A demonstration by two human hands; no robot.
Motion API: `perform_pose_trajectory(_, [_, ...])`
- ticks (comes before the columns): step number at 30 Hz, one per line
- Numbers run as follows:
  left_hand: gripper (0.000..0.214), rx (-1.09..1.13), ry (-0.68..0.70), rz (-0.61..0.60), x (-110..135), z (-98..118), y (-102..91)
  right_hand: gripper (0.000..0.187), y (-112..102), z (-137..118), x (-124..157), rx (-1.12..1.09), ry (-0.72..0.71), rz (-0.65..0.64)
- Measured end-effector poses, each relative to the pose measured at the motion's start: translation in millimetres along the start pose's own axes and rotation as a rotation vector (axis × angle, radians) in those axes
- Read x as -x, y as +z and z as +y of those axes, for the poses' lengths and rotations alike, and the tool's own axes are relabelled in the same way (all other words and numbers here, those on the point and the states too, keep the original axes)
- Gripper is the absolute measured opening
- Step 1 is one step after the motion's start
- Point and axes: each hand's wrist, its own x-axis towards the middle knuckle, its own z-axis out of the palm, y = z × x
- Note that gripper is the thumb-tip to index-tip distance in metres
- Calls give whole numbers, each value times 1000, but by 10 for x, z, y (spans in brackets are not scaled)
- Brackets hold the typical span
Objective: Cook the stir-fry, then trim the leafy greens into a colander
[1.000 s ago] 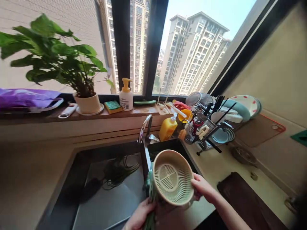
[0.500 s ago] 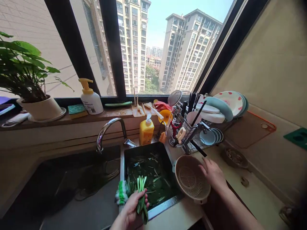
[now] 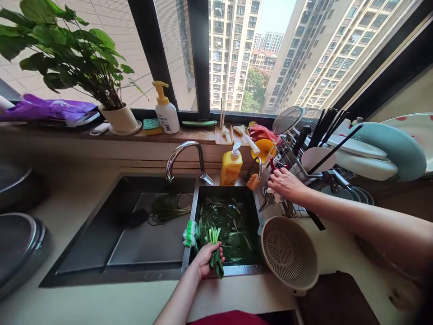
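My left hand (image 3: pixel 204 258) is closed round a bunch of green leafy stalks (image 3: pixel 214 241), held over the front edge of the small right sink basin (image 3: pixel 226 228), which holds dark green leaves in water. My right hand (image 3: pixel 284 183) reaches to the wire utensil rack (image 3: pixel 293 159) behind the sink; its fingers curl at the rack's front, and what they touch is hidden. A beige plastic colander (image 3: pixel 289 253) stands on the counter to the right of the basin, apart from both hands.
The large left sink (image 3: pixel 135 234) holds dark stringy greens under the tap (image 3: pixel 182 155). A yellow soap bottle (image 3: pixel 231 166) stands behind the basin. The sill carries a potted plant (image 3: pixel 118 118), pump bottle (image 3: pixel 165 113) and sponge (image 3: pixel 151 125). Plates fill the rack on the right; pans sit far left.
My right hand has let go of the colander, which now rests on the counter, and has moved up to the utensil rack. The left hand keeps its hold on the greens.
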Motion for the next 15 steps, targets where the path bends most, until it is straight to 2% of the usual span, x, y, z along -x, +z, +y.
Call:
perform_pose_trajectory(3, [12, -69, 13, -65, -11, 71, -21, 18, -202, 89, 57, -154, -153, 27])
perform_pose_trajectory(5, [17, -114, 22, -103, -22, 137, -17, 19, -301, 166, 98, -243, -166, 70])
perform_pose_trajectory(11, [23, -229, -4, -189, -60, 302, 59, 24, -538, 323, 194, -299, -59, 234])
perform_pose_trajectory(13, [24, -263, -10, -207, -67, 331, 89, 25, -637, 208, 267, -393, 15, 299])
perform_pose_trajectory(15, [25, -282, -18, -230, -66, 352, 109, 25, -700, -74, 400, -582, 187, 321])
